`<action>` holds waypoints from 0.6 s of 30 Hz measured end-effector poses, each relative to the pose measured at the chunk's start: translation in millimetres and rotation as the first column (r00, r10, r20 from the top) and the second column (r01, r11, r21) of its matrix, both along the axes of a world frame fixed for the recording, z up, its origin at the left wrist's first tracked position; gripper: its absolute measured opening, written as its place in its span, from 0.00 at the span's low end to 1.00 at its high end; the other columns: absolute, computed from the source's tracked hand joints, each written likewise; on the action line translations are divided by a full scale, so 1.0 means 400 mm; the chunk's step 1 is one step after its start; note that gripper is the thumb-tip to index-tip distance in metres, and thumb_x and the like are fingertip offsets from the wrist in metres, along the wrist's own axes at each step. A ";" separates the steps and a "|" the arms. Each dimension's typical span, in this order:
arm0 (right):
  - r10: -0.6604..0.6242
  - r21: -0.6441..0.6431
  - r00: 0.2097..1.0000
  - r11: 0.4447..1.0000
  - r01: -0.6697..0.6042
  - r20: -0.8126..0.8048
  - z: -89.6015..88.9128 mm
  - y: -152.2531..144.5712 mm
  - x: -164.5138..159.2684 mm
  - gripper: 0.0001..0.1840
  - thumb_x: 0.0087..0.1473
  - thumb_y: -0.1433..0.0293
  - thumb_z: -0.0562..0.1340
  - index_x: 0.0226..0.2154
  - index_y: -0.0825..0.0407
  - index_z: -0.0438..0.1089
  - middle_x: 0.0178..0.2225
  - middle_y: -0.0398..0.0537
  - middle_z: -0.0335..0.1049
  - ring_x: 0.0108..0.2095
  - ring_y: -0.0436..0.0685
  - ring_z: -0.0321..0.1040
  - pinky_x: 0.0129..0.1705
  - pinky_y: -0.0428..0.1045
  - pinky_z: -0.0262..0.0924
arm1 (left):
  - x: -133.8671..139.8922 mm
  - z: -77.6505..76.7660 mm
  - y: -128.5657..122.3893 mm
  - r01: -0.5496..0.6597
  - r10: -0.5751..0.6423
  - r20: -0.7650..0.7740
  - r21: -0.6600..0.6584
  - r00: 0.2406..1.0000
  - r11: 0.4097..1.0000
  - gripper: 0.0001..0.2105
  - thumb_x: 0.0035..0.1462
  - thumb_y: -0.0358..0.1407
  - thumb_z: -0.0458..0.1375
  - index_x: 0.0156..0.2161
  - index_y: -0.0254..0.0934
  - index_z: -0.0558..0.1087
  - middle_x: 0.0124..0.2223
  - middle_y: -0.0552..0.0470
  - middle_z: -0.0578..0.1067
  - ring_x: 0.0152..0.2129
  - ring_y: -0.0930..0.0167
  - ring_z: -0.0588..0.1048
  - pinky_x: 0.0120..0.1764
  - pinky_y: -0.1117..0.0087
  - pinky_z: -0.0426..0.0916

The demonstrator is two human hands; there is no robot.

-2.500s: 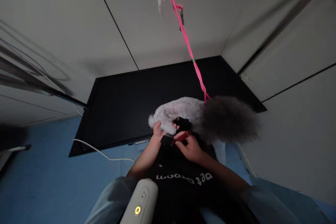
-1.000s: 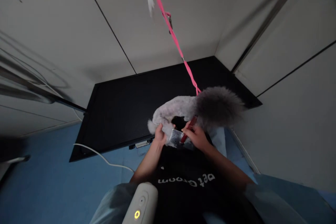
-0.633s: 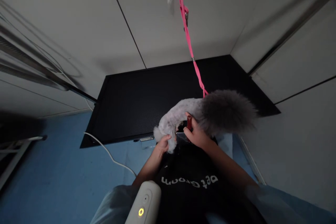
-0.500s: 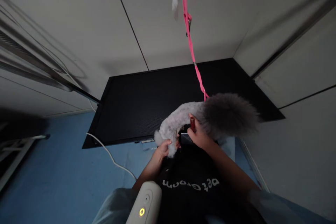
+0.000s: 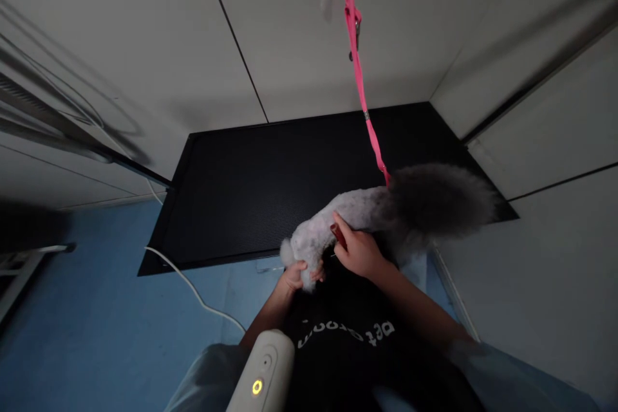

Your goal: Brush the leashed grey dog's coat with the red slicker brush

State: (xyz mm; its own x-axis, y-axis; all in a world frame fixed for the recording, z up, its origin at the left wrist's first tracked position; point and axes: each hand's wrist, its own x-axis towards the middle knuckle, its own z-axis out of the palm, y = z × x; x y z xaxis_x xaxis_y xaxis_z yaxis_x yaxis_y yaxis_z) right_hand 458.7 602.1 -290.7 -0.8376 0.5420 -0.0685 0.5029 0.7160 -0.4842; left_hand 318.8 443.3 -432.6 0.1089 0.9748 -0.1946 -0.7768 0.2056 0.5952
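A dog (image 5: 340,209) with a short, pale, clipped body and a fluffy dark grey head stands at the near edge of the black table (image 5: 251,187). My left hand (image 5: 295,275) is closed around one of its legs at the rear end, fingers showing on both sides of the fur. In my right hand (image 5: 358,251) is a dark red tool (image 5: 338,235), mostly covered by my fingers, so its kind does not show. That hand rests close against the dog's side, index finger stretched along the fur.
A pink leash (image 5: 360,77) runs down from above to the dog's neck. A white cable (image 5: 193,286) loops off the table's left edge over the blue floor (image 5: 120,328). A pale device with a yellow light (image 5: 263,373) sits low in front of my black apron (image 5: 347,360).
My right hand has shifted left along the dog's side, and the red tool has tilted. A flat grey part seen below it before is now hidden. My left hand keeps its hold.
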 end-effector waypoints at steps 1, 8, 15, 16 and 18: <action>0.015 -0.004 1.000 1.000 -0.015 -0.013 -0.003 -0.001 0.002 0.41 0.53 0.70 0.57 0.69 0.59 0.56 0.31 0.55 0.81 0.29 0.63 0.76 0.37 0.52 0.67 | -0.002 0.004 0.005 0.014 -0.014 0.000 0.012 1.000 1.000 0.22 0.40 0.56 0.69 0.26 0.38 0.73 0.16 0.59 0.58 0.15 0.73 0.57 0.32 0.60 0.67; 0.219 -0.088 0.967 0.969 -0.231 -0.128 -0.007 -0.033 0.012 0.42 0.51 0.73 0.59 0.69 0.49 0.58 0.37 0.49 0.82 0.32 0.58 0.76 0.37 0.49 0.66 | -0.004 0.039 0.047 0.127 -0.127 0.001 0.061 0.992 0.990 0.24 0.42 0.59 0.68 0.22 0.40 0.67 0.14 0.61 0.54 0.12 0.76 0.54 0.24 0.64 0.60; 0.125 -0.202 0.920 0.956 -0.211 -0.371 0.001 -0.040 0.029 0.37 0.51 0.75 0.60 0.64 0.45 0.66 0.34 0.44 0.81 0.31 0.58 0.76 0.36 0.50 0.67 | -0.028 0.031 0.002 0.165 -0.172 0.041 0.132 0.984 0.977 0.23 0.43 0.57 0.68 0.22 0.42 0.66 0.13 0.62 0.53 0.09 0.77 0.54 0.24 0.63 0.57; 0.020 -0.237 0.917 0.963 -0.125 -0.399 -0.003 -0.034 0.041 0.34 0.52 0.74 0.60 0.62 0.45 0.68 0.33 0.43 0.80 0.31 0.58 0.75 0.36 0.51 0.68 | -0.033 0.026 -0.007 0.176 -0.182 0.041 0.124 0.982 0.977 0.23 0.43 0.57 0.68 0.22 0.42 0.66 0.13 0.61 0.53 0.09 0.76 0.54 0.24 0.63 0.58; -0.222 -0.306 0.865 0.948 0.084 -0.450 -0.020 -0.016 0.080 0.26 0.54 0.72 0.60 0.56 0.45 0.73 0.31 0.44 0.77 0.33 0.59 0.75 0.41 0.53 0.69 | -0.043 0.019 -0.022 0.196 -0.203 0.042 0.124 0.978 0.973 0.23 0.42 0.57 0.69 0.21 0.42 0.66 0.13 0.62 0.52 0.09 0.76 0.54 0.24 0.62 0.58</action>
